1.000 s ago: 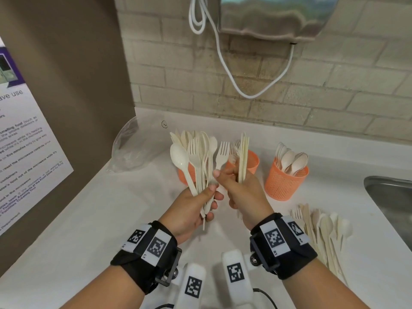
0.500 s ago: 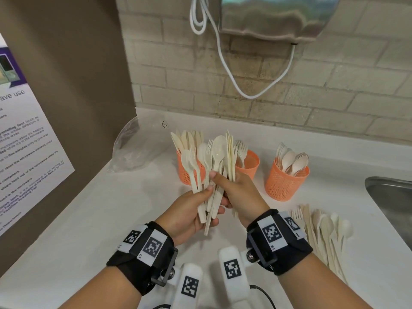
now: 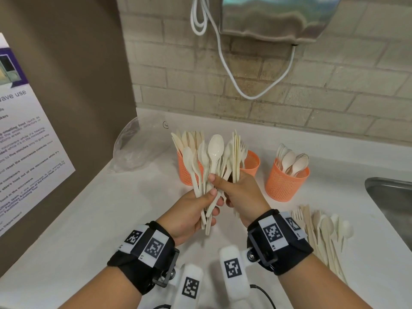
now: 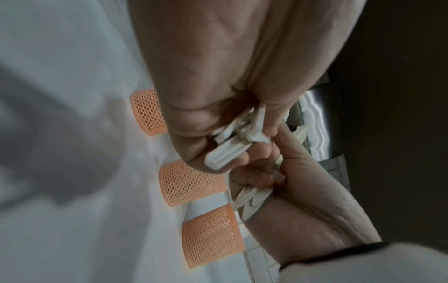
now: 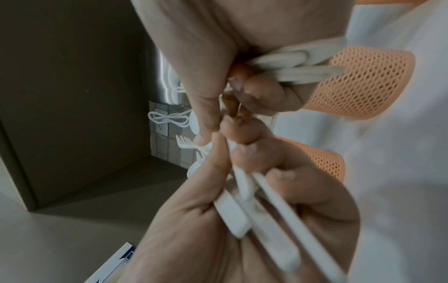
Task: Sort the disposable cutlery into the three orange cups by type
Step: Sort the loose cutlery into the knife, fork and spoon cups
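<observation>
My left hand [image 3: 207,204] grips a fanned bundle of cream spoons and forks [image 3: 200,161] by the handles, above the counter. My right hand [image 3: 223,186] is pressed against it, holding an edge-on stack of cutlery [image 3: 236,150], its thumb on the handle of one upright spoon [image 3: 215,148]. Behind stand three orange mesh cups: the left one [image 3: 186,175] holds knives, the middle one [image 3: 253,162] forks, the right one [image 3: 285,186] spoons. In the wrist views, curled fingers [image 4: 244,157] clamp the white handles [image 5: 303,63].
A loose pile of mixed cutlery [image 3: 323,233] lies on the white counter [image 3: 111,219] at the right. A steel sink [image 3: 392,197] borders the far right. A clear plastic bag [image 3: 133,148] sits at the back left by a poster [image 3: 26,141]. A wall-mounted metal unit [image 3: 278,16] and white cable hang above.
The two hands have come together and sunk a little. The right thumb and finger, earlier on a fork, now hold a spoon at the front of the bundle.
</observation>
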The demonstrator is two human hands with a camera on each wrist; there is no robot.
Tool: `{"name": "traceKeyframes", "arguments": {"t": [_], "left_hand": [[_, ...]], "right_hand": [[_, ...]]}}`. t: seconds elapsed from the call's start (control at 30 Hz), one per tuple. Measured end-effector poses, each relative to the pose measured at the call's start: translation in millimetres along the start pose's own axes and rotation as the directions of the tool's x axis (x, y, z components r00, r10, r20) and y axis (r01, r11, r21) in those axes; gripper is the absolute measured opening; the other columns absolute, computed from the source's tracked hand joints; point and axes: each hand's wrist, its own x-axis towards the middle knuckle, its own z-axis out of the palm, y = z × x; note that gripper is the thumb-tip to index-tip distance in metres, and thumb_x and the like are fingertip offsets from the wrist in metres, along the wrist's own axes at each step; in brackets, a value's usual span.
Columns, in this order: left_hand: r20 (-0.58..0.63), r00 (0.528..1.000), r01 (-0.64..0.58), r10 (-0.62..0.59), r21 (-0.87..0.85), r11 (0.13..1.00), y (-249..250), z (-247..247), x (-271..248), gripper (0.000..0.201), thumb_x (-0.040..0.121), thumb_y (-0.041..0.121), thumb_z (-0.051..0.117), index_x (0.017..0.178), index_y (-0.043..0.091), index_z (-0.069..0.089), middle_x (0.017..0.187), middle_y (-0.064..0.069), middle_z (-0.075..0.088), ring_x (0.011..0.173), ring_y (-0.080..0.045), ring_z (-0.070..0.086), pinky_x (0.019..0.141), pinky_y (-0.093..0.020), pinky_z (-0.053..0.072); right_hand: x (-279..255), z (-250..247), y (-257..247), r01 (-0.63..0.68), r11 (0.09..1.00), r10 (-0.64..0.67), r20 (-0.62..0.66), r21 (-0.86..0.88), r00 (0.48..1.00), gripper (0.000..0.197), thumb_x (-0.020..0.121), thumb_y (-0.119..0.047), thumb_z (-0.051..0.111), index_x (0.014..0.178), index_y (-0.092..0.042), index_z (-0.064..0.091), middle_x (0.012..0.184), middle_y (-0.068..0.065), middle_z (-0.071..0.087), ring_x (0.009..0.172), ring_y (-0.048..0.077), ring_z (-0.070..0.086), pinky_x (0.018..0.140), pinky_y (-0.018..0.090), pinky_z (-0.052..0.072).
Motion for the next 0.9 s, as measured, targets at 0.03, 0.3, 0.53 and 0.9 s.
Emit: {"name": "traceKeyframes", "arguments": {"t": [0.03,0.3,0.53,0.9], "left_hand": [[0.000,1.000,0.001,-0.001,-0.034,0.999,0,0,0,0.018,0.098,0.026,0.048,0.099,0.012,0.059,0.076,-0.001,0.056,0.059,-0.009,0.049,0.056,-0.023,0.045],[0.011,1.000,-0.016,0.017,-0.130,0.991,3,-2,1,0.026,0.093,0.036,0.053,0.113,0.019,0.059,0.067,0.003,0.046,0.054,-0.007,0.038,0.054,-0.020,0.035],[-0.015,0.998,-0.055,0.054,-0.087,0.995,0,-7,3,0.026,0.093,0.031,0.053,0.112,0.014,0.057,0.065,0.006,0.048,0.053,-0.006,0.041,0.057,-0.021,0.041],[-0.220,0.964,-0.185,0.150,-0.149,0.971,12,-48,5,0.011,0.098,0.024,0.047,0.098,0.015,0.054,0.067,0.004,0.048,0.052,-0.005,0.043,0.054,-0.020,0.042]], "right_hand": [[0,-1,1,-0.004,1.000,0.004,0.008,-0.017,1.000,0.014,0.088,-0.018,0.067,0.100,-0.011,0.064,0.053,-0.012,0.061,0.042,0.000,0.050,0.041,0.013,0.036],[0,-3,4,0.001,0.998,0.001,0.040,-0.056,0.999,0.001,0.092,-0.018,0.062,0.093,-0.018,0.062,0.049,-0.013,0.048,0.042,0.003,0.035,0.042,0.018,0.028],[1,2,1,0.027,0.996,-0.024,0.027,-0.090,0.999,0.026,0.094,-0.028,0.057,0.070,-0.019,0.051,0.043,-0.012,0.041,0.039,0.002,0.035,0.042,0.017,0.029],[41,5,5,0.089,0.928,-0.157,-0.162,-0.362,0.974,0.039,0.093,-0.039,0.041,0.069,-0.009,0.047,0.068,0.012,0.045,0.064,0.022,0.045,0.066,0.035,0.036]]}}
